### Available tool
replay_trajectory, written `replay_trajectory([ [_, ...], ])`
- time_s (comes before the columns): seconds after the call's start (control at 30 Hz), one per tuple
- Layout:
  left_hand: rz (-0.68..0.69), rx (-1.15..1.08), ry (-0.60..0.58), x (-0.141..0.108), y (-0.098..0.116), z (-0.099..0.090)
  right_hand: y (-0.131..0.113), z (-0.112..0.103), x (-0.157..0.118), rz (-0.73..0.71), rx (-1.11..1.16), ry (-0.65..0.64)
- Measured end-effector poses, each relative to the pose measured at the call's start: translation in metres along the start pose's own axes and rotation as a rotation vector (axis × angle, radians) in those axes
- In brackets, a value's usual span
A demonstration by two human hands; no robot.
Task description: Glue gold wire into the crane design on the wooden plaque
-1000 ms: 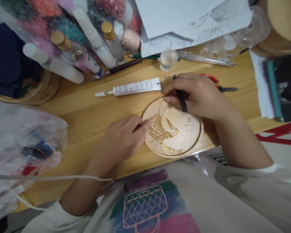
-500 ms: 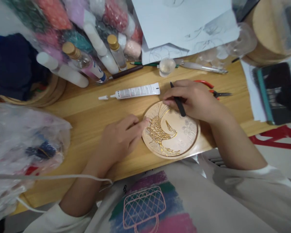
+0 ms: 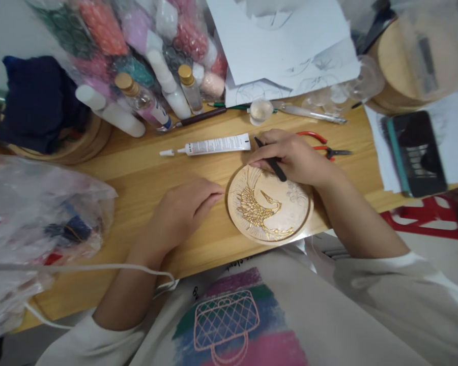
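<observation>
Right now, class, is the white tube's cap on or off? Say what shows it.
Off: the cap lies on the table just beyond the nozzle of the white tube, a small gap between them.

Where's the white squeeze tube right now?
In the head view, just above centre: the white squeeze tube lies on the table beyond the round crane panel, its flat end left of the right hand, its nozzle toward a small white cap.
</observation>
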State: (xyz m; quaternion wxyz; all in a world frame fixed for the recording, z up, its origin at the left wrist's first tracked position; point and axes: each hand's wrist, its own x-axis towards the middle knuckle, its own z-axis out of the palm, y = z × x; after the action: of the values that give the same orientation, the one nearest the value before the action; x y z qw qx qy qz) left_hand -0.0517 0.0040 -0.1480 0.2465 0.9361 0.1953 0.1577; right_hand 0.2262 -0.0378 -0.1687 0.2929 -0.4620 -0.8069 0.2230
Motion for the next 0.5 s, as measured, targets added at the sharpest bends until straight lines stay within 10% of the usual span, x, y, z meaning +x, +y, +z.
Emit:
replay_trajectory([
  [0.5,-0.073,-0.009,-0.131,0.002,0.002,0.001,-0.006,-0.006,0.034,0.009,-0.162,-0.074],
])
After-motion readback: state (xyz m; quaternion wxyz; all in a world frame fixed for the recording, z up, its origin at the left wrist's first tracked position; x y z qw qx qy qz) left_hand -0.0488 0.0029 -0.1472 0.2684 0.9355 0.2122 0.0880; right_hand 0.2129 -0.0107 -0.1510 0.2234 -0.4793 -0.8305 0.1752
